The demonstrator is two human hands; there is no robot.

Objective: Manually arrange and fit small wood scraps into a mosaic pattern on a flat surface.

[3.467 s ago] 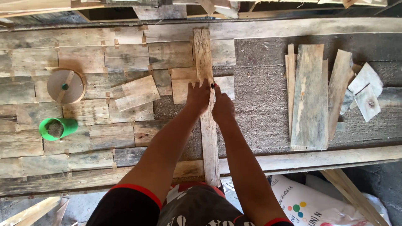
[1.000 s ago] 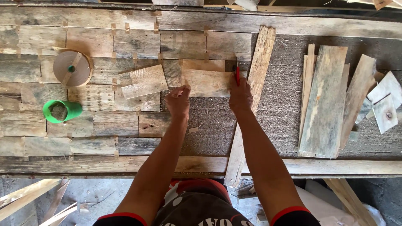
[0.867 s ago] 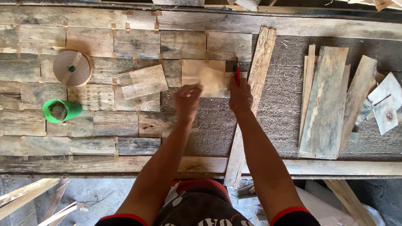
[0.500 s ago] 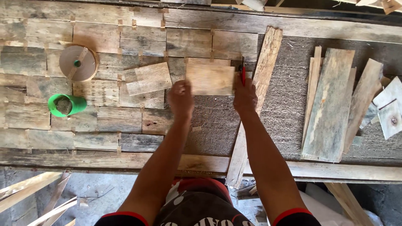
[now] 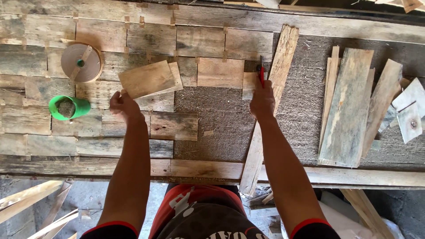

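My right hand (image 5: 262, 102) is closed on a red pencil (image 5: 261, 75) whose tip points away from me. The hand rests on a long narrow slat (image 5: 283, 57) that lies slanted across the grey board (image 5: 212, 119). A short wood piece (image 5: 220, 72) lies flat to the left of the pencil, with a smaller one (image 5: 249, 85) beside the slat. My left hand (image 5: 123, 104) is out to the left, fingers curled on the near corner of a loose, tilted wood piece (image 5: 148, 79) that lies on top of the fitted wooden tiles (image 5: 175, 125).
A round tan disc with a green centre (image 5: 81, 63) and a green cup (image 5: 68, 107) sit at the left. A stack of weathered planks (image 5: 349, 106) and small offcuts (image 5: 409, 110) lie at the right. A wooden rail (image 5: 354, 177) runs along the front edge.
My left hand has left the short piece by the pencil and moved left to the loose tilted piece. My right hand stays on the slat with the pencil.
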